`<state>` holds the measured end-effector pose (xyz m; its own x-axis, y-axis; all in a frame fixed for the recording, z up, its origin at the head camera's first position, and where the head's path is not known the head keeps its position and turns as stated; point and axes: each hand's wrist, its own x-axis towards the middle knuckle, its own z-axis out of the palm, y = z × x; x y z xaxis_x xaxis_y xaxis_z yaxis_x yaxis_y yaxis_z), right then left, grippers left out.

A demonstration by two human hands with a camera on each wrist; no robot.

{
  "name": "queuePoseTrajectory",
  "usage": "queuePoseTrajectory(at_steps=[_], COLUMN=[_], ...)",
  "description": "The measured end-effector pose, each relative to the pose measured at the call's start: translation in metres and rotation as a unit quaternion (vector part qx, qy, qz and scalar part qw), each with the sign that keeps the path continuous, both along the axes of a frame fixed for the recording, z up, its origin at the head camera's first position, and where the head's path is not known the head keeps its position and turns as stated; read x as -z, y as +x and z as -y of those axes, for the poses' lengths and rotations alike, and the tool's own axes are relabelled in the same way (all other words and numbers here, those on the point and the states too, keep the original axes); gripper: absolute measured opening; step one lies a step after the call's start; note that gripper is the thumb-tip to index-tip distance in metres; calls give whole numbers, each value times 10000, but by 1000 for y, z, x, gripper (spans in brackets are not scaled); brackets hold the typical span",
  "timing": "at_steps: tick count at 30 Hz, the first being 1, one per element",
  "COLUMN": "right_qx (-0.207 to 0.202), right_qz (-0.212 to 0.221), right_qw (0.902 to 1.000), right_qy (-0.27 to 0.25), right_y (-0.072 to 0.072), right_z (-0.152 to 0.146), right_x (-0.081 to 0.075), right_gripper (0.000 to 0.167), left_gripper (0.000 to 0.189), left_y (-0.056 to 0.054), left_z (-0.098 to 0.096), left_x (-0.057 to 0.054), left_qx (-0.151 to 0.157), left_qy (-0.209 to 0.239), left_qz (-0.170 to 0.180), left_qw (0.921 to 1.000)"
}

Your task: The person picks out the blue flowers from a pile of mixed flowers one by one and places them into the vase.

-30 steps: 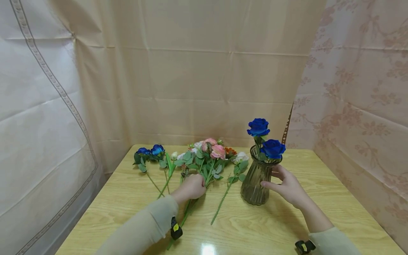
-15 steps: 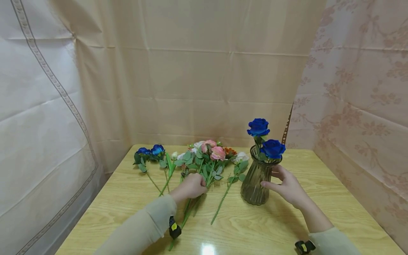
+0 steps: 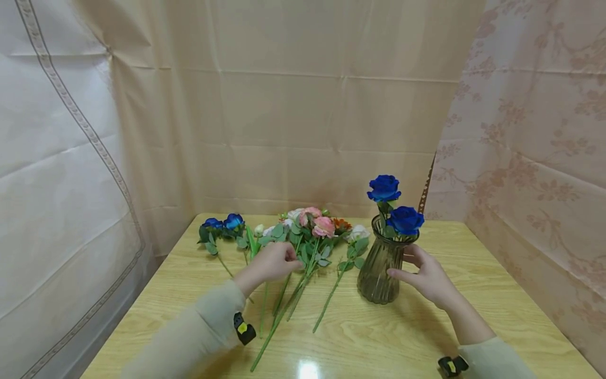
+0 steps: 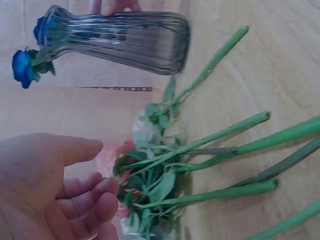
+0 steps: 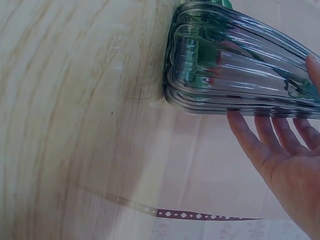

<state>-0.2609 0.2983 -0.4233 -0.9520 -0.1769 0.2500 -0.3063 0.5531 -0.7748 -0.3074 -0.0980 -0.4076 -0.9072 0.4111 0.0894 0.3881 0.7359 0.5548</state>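
Two hands, one vase (image 3: 380, 273), two blue roses (image 3: 405, 220) in it

One vase stands upright on one table (image 3: 379, 337), to the right of the loose flowers, with two blue roses rising from its mouth, one higher than the other. Two more blue flowers (image 3: 234, 221) lie at the far left of the table. In the middle pile, two pink flowers (image 3: 324, 227) and one orange flower (image 3: 342, 225) can be counted; the white blooms there overlap too much to number. One white bud (image 3: 259, 230) lies left of the pile, and one white flower (image 3: 358, 233) lies between pile and vase.

The left hand (image 3: 272, 261) hangs over the pile with its wrist bent, its fingers loosely curled and bare, the thumb standing a little apart from them. Whether it touches the leaves (image 3: 326, 251) cannot be told. The right hand (image 3: 428, 279) holds the vase from the side, thumb on the near face, four fingertips against the ribs of another. Each wrist wears one black strap (image 3: 244, 328) below a pale sleeve (image 3: 203, 321).

The vase is smoky see-through glass, ribbed lengthwise, broad at the base, narrow at the neck, flared at the rim. The green stems (image 3: 272, 337) are long and thin; the table has a yellowish wood grain. Behind hangs a creased beige cloth (image 3: 284, 116); the cloth at right (image 3: 539, 131) bears pinkish blossoms.
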Motion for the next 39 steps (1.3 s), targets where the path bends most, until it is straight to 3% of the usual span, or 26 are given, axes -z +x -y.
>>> queuePoseTrajectory(at_steps=[8, 13, 18, 25, 39], right_qx=[-13, -28, -25, -17, 76], right_qz=[10, 0, 9, 11, 20], right_qw=[10000, 10000, 10000, 10000, 10000], right_qy=[-24, -61, -65, -54, 28], right_y=[0, 0, 0, 0, 0], right_z=[0, 0, 1, 1, 1], right_x=[1, 1, 1, 0, -1], right_gripper=[78, 78, 78, 78, 75], left_gripper=[19, 34, 51, 56, 76], left_y=[2, 3, 5, 4, 0], left_z=[12, 20, 31, 48, 75], left_x=[-20, -27, -32, -29, -13], left_qx=[-134, -459, -783, -1062, -1309], left_qy=[271, 63, -9, -315, -876], left_qz=[-426, -674, -658, -668, -116], left_qw=[9986, 9967, 9948, 9916, 9874])
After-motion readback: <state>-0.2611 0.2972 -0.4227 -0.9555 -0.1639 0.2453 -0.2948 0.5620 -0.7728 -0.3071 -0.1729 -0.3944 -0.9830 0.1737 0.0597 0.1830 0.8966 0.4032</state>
